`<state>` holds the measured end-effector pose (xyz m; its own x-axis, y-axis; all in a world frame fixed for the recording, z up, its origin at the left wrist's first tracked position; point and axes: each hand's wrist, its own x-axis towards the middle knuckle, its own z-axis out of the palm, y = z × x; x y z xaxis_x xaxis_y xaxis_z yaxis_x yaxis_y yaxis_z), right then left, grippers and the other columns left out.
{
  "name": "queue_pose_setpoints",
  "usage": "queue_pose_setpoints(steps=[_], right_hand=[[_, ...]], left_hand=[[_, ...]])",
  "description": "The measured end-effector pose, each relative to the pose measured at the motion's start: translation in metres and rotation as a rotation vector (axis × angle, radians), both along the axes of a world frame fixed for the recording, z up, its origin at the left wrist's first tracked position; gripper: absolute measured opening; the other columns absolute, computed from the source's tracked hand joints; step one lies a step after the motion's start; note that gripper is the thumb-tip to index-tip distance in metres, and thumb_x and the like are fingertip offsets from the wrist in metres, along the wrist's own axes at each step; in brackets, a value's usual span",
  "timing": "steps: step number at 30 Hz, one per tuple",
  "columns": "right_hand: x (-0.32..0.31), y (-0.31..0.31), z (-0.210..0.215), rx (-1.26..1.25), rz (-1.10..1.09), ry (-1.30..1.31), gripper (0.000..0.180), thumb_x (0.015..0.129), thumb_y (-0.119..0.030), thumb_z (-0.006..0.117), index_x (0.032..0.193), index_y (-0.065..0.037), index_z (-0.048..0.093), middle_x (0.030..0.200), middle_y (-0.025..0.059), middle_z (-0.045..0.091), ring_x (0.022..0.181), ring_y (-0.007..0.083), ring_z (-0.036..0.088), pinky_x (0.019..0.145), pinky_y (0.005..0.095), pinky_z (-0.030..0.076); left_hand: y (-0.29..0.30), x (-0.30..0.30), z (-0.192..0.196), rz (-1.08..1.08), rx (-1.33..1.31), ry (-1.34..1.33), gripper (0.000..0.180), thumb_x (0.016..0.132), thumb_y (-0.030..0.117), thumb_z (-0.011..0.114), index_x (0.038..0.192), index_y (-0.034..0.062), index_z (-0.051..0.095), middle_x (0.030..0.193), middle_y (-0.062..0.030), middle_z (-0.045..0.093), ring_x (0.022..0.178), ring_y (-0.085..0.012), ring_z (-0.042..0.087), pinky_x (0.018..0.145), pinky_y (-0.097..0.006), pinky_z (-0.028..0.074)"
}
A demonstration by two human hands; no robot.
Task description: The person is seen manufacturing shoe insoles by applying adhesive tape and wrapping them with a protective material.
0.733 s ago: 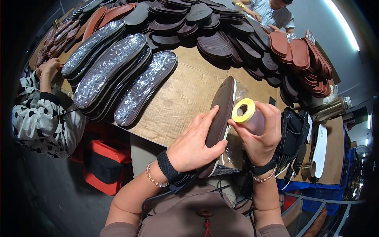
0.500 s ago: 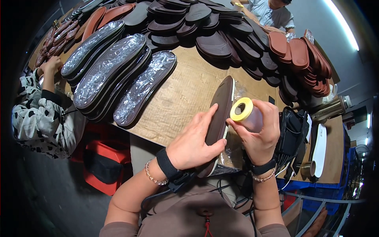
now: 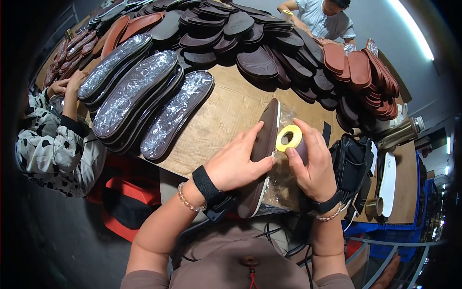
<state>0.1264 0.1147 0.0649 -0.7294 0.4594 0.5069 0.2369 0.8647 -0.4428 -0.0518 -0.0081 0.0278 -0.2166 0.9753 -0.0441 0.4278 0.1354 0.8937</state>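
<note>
A dark brown shoe sole (image 3: 263, 137) with a pale edge is tilted up on its side near the table's front. My left hand (image 3: 233, 163) grips it, fingers over the brown face and thumb at the pale edge. Close beside that edge, my right hand (image 3: 317, 168) is closed around a roll of clear film or tape (image 3: 295, 144) with a yellow ring end. Crinkled clear film (image 3: 280, 189) lies under and to the right of the sole. Whether a strip runs from the roll to the sole, I cannot tell.
Film-covered soles (image 3: 137, 94) are stacked at left. Dark soles (image 3: 257, 67) heap across the back, reddish-brown ones (image 3: 361, 67) at right. A black pouch (image 3: 353, 154), white sole (image 3: 387, 185) and metal flask (image 3: 399, 134) are at right. Two co-workers sit at left and far back.
My right hand has turned the roll and brought it slightly left, closer to the sole's edge. My left hand keeps its grip on the sole. The whole view has shifted slightly.
</note>
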Motion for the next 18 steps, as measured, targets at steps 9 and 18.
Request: queue_pose_setpoints(steps=[9, 18], right_hand=[[-0.004, 0.015, 0.015, 0.027, -0.012, 0.084, 0.065, 0.063, -0.016, 0.096, 0.119, -0.003, 0.065, 0.102, 0.014, 0.067, 0.09, 0.0311, 0.066, 0.08, 0.0381, 0.054], [-0.021, 0.016, -0.001, 0.256, -0.092, 0.191, 0.066, 0.063, -0.013, 0.095, 0.12, -0.005, 0.065, 0.104, 0.0135, 0.065, 0.091, 0.0323, 0.066, 0.077, 0.0395, 0.054]], left_hand=[[-0.003, 0.002, 0.004, 0.015, -0.009, 0.016, 0.086, 0.093, 0.035, 0.072, 0.16, 0.005, 0.029, 0.147, -0.0314, 0.047, 0.123, -0.0378, 0.064, 0.1, -0.041, 0.054], [-0.005, 0.003, 0.005, 0.025, -0.033, -0.006, 0.084, 0.094, 0.034, 0.071, 0.161, 0.0072, 0.028, 0.147, -0.0303, 0.047, 0.123, -0.0386, 0.065, 0.101, -0.043, 0.054]])
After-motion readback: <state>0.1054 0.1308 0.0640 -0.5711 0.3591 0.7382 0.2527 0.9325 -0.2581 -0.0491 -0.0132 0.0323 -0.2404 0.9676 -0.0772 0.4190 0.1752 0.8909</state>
